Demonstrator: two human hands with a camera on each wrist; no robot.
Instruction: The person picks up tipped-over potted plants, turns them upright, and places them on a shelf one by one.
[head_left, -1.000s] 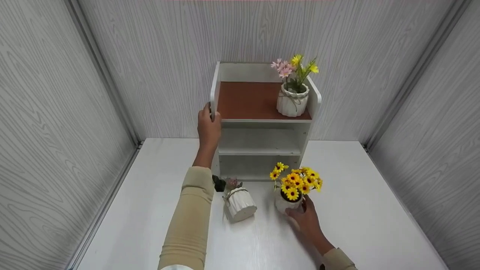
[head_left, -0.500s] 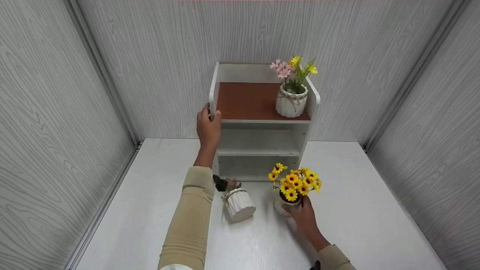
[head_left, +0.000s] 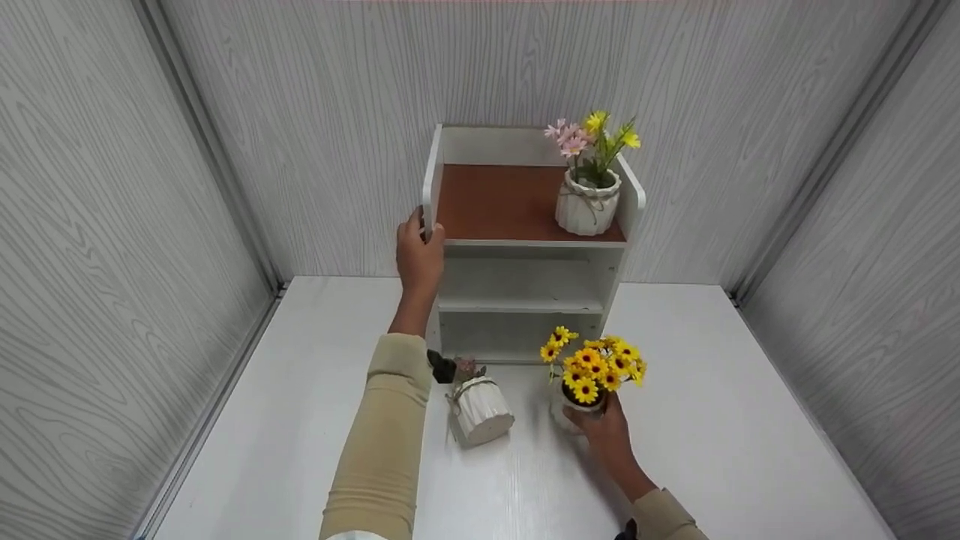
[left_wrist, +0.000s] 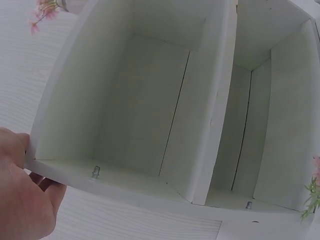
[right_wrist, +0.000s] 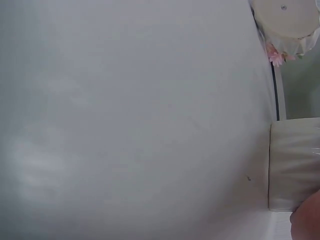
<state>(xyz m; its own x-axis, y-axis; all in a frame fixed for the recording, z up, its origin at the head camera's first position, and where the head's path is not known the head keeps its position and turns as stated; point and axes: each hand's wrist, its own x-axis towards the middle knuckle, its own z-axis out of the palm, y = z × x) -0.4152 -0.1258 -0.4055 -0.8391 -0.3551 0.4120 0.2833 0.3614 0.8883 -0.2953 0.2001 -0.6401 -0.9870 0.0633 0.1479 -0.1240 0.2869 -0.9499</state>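
My left hand (head_left: 420,259) grips the left side panel of a small white shelf unit (head_left: 519,307) with a brown top. In the left wrist view, the thumb and fingers of that hand (left_wrist: 25,200) hold the edge of the white unit (left_wrist: 212,120). My right hand (head_left: 611,442) holds a white flowerpot with yellow flowers (head_left: 596,367) that stands on the table before the unit. In the right wrist view only a fingertip (right_wrist: 307,220) shows against the pale pot (right_wrist: 292,165); the other fingers are out of frame there.
Left of the held pot, another white flowerpot (head_left: 484,412) lies tipped on its side, its pinkish plant toward the unit. A third flowerpot (head_left: 587,208) with pink and yellow flowers stands at the right of the brown top. Grey wood-patterned walls (head_left: 525,60) enclose the table (head_left: 315,420).
My right thumb has shifted slightly up and left around the pot with yellow flowers. The left hand keeps its grip on the shelf unit, and the pots stay where they were.
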